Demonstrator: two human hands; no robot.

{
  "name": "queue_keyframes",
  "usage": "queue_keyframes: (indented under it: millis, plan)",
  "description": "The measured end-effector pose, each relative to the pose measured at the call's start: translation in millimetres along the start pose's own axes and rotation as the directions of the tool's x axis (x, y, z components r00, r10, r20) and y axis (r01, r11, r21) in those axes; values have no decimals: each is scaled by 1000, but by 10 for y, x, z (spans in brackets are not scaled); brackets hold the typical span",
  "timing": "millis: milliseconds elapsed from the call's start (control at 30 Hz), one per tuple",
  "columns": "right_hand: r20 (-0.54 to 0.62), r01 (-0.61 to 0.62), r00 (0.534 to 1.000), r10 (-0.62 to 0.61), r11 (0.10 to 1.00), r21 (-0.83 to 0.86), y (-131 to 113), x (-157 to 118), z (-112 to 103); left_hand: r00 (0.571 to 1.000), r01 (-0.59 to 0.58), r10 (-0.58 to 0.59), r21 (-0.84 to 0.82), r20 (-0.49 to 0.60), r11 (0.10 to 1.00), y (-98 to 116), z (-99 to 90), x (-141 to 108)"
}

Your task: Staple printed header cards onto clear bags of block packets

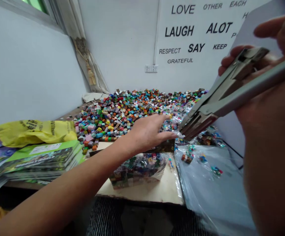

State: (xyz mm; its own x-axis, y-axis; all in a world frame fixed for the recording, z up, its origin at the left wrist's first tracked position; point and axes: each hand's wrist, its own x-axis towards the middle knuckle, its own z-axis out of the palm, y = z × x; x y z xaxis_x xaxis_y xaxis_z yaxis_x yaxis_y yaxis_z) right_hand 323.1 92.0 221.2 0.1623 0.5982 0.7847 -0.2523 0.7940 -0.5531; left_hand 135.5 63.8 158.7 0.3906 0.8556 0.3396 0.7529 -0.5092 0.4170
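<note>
My right hand [260, 101], raised on the right side, is closed around the lower handle of a grey metal stapler [227, 103]. Its narrow jaw end points down and left, close to the fingertips of my left hand [148, 129]. That left hand stretches out with thumb and fingers apart, above a clear plastic bag [140, 168] of small colored pieces. A dark card strip [162, 146] runs along the top of the bag, partly under my left hand. Whether the hand touches the strip, I cannot tell.
A wide heap of colored small blocks [122, 111] covers the back of the table. On the left lie a stack of green printed booklets [44, 160] and a yellow plastic bag [34, 132]. Clear plastic sheets [206, 186] with a few small packets lie right.
</note>
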Motion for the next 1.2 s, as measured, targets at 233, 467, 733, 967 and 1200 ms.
queue_keyframes:
  millis: [233, 467, 733, 967, 1200]
  plan:
    - [91, -34, 996, 23, 993, 116, 150, -72, 296, 972, 69, -156, 417, 177, 906, -157, 249, -188]
    - [130, -153, 981, 141, 985, 83, 265, -220, 270, 952, 54, -195, 500, 235, 864, -47, 343, -172]
    - [120, -118, 987, 105, 986, 113, 187, -217, 227, 949, 7, -154, 470, 276, 883, -109, 327, -105]
    - [78, -63, 996, 52, 987, 146, 179, -153, 248, 943, 12, -178, 505, 282, 863, -99, 322, -121]
    - [115, -144, 985, 130, 982, 126, 256, -179, 286, 936, 57, -231, 532, 266, 845, -61, 328, -148]
